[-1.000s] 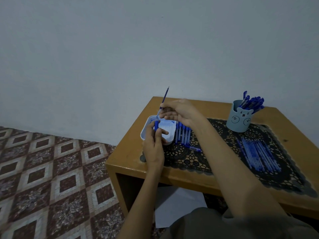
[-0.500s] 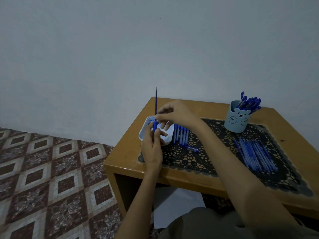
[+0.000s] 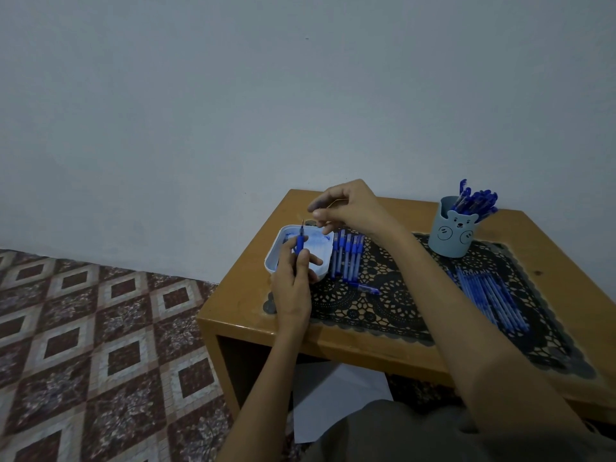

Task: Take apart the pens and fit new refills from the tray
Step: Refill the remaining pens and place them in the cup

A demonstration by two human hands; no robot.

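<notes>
My left hand (image 3: 293,285) holds a blue pen barrel (image 3: 301,244) upright over the white tray (image 3: 274,258). Only the thin tip of a refill (image 3: 302,225) sticks out of the barrel's top. Above and to the right of that tip hovers my right hand (image 3: 346,208), clear of it. Its thumb and forefinger are pinched together and I see nothing between them. The tray holds pale blue refills, partly hidden by my left hand. A row of blue pens (image 3: 348,255) lies just right of the tray, with a single pen (image 3: 365,289) lying crosswise below them.
A bear-faced cup (image 3: 450,236) full of blue pens stands at the back right of the wooden table (image 3: 240,295). More blue sticks (image 3: 490,295) lie in a row on the black lace mat (image 3: 400,305). A white sheet (image 3: 333,395) lies under the table.
The refill stood tall above the barrel in my right hand; it has now slid down into the barrel, and my right hand has let go and lifted off to the right.
</notes>
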